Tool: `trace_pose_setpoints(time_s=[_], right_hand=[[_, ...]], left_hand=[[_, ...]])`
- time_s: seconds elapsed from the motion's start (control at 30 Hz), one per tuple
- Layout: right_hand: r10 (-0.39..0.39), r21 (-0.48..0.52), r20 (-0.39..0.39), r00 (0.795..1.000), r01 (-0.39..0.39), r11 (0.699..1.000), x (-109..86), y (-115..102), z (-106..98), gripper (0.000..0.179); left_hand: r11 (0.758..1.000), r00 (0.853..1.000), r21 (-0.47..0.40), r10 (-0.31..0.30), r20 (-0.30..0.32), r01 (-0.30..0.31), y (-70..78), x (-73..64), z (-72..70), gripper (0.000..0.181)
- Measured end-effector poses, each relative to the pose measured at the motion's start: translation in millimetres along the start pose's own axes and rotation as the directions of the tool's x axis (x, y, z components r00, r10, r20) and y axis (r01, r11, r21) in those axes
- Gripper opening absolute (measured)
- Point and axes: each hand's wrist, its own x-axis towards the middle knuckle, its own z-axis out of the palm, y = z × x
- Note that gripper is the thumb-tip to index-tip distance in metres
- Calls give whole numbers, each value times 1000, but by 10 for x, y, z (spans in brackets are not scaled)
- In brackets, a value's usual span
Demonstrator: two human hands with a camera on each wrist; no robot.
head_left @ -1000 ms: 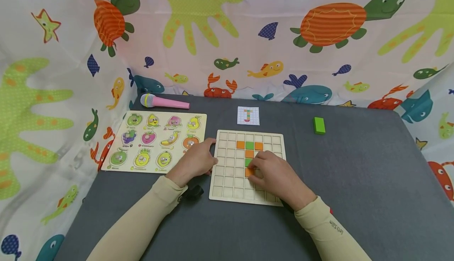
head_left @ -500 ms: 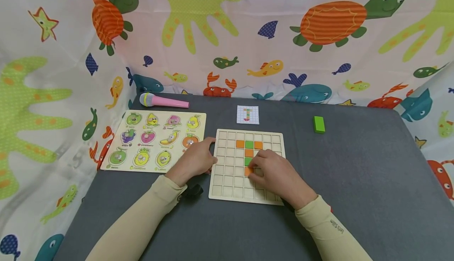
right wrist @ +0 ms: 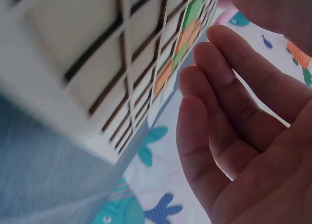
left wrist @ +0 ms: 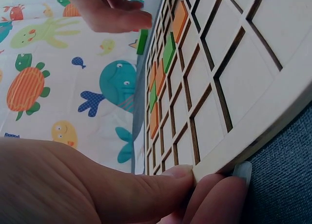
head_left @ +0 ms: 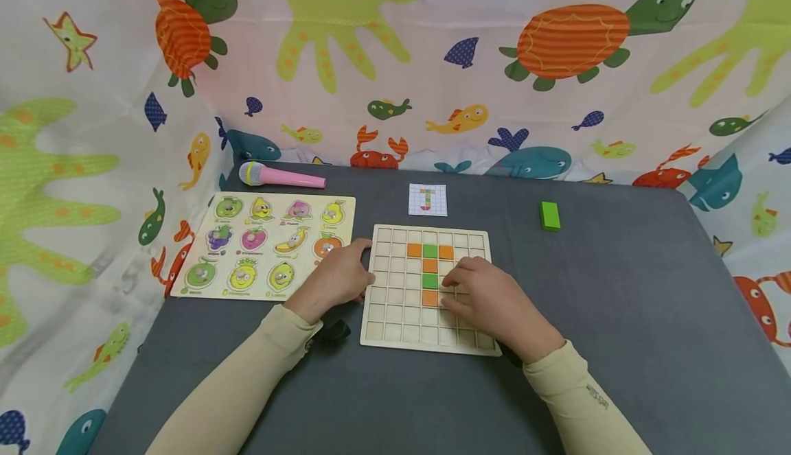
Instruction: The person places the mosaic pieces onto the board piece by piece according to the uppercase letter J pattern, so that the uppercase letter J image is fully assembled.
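A pale wooden grid board [head_left: 392, 332] lies on the dark cloth. My left hand [head_left: 334, 278] holds its left edge; the left wrist view shows the thumb [left wrist: 146, 190] at the upper edge and fingertips curled below. Orange and green square tiles form a T in the grid, with an orange tile [head_left: 430, 298] lowest and a green tile [head_left: 430, 281] just above it. Over the board's right half hovers my right hand [head_left: 497, 304], its fingertips right beside those two tiles. In the right wrist view its fingers [right wrist: 195, 121] are loosely bent, with nothing visible between them and the thumb.
Behind the board lies a small card [head_left: 428, 200] printed with a coloured J pattern. A bright green block [head_left: 549, 216] stands back right. To the left are a fruit puzzle board [head_left: 316, 215] and a pink toy microphone [head_left: 290, 178]. A sea-animal curtain [head_left: 420, 29] hangs behind.
My right hand has drawn slightly right, off the lowest orange tile, which now shows more fully. The left hand keeps its hold on the board's edge. The whole view has shifted a little.
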Motion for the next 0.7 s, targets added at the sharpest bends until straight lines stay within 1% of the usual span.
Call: trace_pose_setpoints(time_s=[0.17, 0.33, 0.47, 0.7], right_hand=[[71, 13, -1, 998, -71, 997, -196, 162, -120, 19], [137, 15, 0, 991, -137, 990, -483, 377, -221, 18], [173, 6, 8, 985, -173, 985, -717, 518, -291, 20], [211, -18, 14, 977, -211, 977, -1076, 690, -394, 22]], left_hand=[[1000, 1000, 17, -8, -1, 8, 9, 13, 9, 72], [1000, 1000, 10, 6, -1, -6, 10, 5, 8, 72], [1000, 1000, 4, 3, 5, -3, 19, -5, 3, 71], [1000, 999, 2, -25, 19, 25, 25, 0, 15, 73]])
